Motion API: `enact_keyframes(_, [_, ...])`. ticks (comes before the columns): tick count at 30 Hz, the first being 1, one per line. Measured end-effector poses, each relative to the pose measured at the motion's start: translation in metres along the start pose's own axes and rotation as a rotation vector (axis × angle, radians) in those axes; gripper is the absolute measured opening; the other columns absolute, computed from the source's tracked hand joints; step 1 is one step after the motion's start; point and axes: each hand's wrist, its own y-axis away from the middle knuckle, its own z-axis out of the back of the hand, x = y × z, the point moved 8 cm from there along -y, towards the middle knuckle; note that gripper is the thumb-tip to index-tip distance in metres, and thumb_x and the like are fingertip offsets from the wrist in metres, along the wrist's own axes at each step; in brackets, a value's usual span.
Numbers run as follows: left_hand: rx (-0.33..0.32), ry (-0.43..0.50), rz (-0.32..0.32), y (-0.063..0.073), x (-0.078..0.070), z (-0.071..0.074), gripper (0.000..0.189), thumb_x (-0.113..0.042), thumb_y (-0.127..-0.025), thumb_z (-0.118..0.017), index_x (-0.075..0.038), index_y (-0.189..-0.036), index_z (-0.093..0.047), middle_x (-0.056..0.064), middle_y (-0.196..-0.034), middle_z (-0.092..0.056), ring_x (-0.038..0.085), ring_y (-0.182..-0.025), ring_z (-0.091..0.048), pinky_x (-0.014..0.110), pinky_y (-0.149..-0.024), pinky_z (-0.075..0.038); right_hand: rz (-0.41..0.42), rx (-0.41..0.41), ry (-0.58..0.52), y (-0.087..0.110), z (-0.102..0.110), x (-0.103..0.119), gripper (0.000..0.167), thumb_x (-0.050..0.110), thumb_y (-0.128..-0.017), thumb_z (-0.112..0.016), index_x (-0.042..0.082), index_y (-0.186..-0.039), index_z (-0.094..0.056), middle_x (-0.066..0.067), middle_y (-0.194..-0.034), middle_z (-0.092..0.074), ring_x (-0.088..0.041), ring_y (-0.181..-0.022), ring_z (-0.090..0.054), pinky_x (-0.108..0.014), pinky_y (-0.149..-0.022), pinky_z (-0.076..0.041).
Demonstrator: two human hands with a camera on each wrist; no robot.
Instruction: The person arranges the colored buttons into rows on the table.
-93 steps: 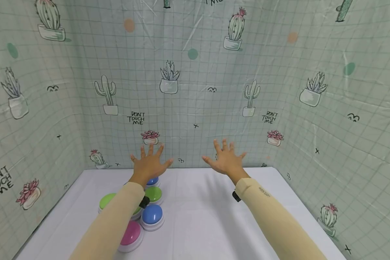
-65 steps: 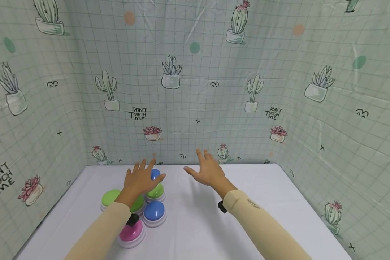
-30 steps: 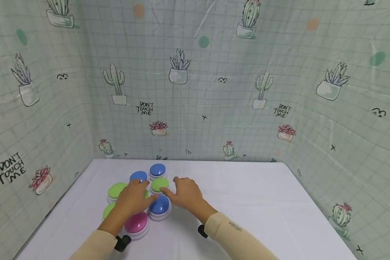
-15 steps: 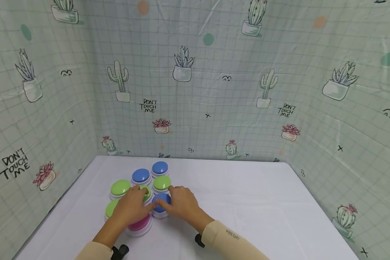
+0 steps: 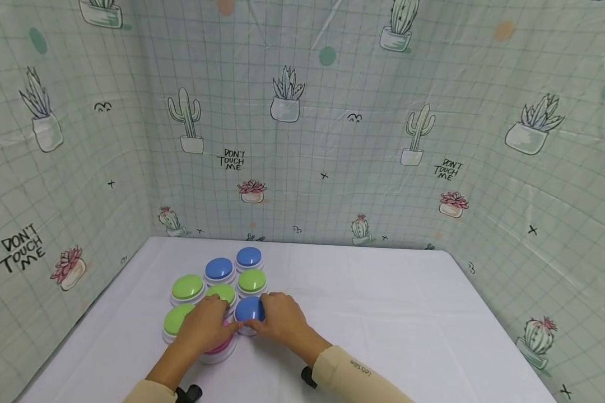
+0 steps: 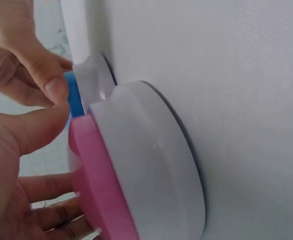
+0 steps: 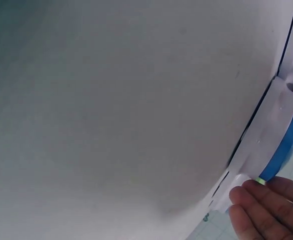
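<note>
Several dome push buttons with white bases stand grouped on the left of the table. My right hand (image 5: 282, 318) is at the right side of the nearest blue button (image 5: 250, 308), thumb across its near edge and fingers bent round its far right side. My left hand (image 5: 205, 326) lies low over the magenta button (image 6: 100, 180), hiding most of it in the head view. Its thumb reaches the blue button's near edge, where both thumb tips meet. The left fingers point down beyond the magenta dome, by the middle green button (image 5: 220, 293), and are partly hidden.
Two more blue buttons (image 5: 249, 257) stand at the back of the group. Other green buttons (image 5: 187, 287) stand to the left and just behind the nearest blue one. The white table (image 5: 373, 319) extends to the right, with a cactus-print cloth (image 5: 312, 140) behind it.
Both hands have come down from above the table's back, toward the person and the buttons, and closed in on the nearest blue button. The head view has tilted slightly downward.
</note>
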Motion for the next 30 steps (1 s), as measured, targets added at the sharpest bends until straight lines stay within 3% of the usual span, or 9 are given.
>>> enact_keyframes(8, [-0.001,0.028,0.006,-0.001,-0.003,-0.005,0.037,-0.032,-0.083,-0.089,-0.002,-0.092,-0.070,0.004,-0.078,-0.055,0.023,-0.076,-0.053,0.046,-0.064,-0.053,-0.029,0.021,-0.010,0.000,0.000,-0.001,0.053,0.041,-0.079,-0.093,0.001,-0.108,-0.074,-0.009,-0.093,-0.076,-0.018,-0.082,-0.070,-0.029,-0.072,-0.062])
enact_keyframes(13, [0.032,0.066,0.033,-0.001,-0.004,-0.008,0.032,-0.028,-0.083,-0.090,-0.004,-0.087,-0.069,0.002,-0.075,-0.054,0.020,-0.072,-0.051,0.041,-0.062,-0.051,-0.059,0.040,-0.092,-0.001,0.000,-0.003,0.051,0.033,-0.076,-0.097,0.001,-0.108,-0.075,-0.008,-0.093,-0.076,-0.017,-0.084,-0.070,-0.028,-0.076,-0.062])
enact_keyframes(20, [0.027,0.122,0.034,-0.002,-0.003,-0.011,0.031,-0.026,-0.082,-0.090,-0.006,-0.079,-0.066,0.001,-0.071,-0.052,0.019,-0.069,-0.049,0.037,-0.058,-0.045,-0.096,0.052,-0.184,-0.004,-0.003,-0.007,0.052,0.024,-0.073,-0.099,-0.002,-0.111,-0.075,-0.010,-0.097,-0.076,-0.020,-0.090,-0.071,-0.031,-0.082,-0.063])
enact_keyframes(30, [0.025,0.163,0.039,-0.006,-0.002,-0.011,0.030,-0.026,-0.081,-0.092,-0.002,-0.086,-0.075,0.001,-0.073,-0.059,0.019,-0.071,-0.053,0.039,-0.062,-0.051,-0.179,0.076,-0.305,-0.006,-0.009,-0.017,0.055,0.021,-0.072,-0.100,-0.002,-0.115,-0.076,-0.009,-0.100,-0.076,-0.022,-0.095,-0.071,-0.036,-0.090,-0.063])
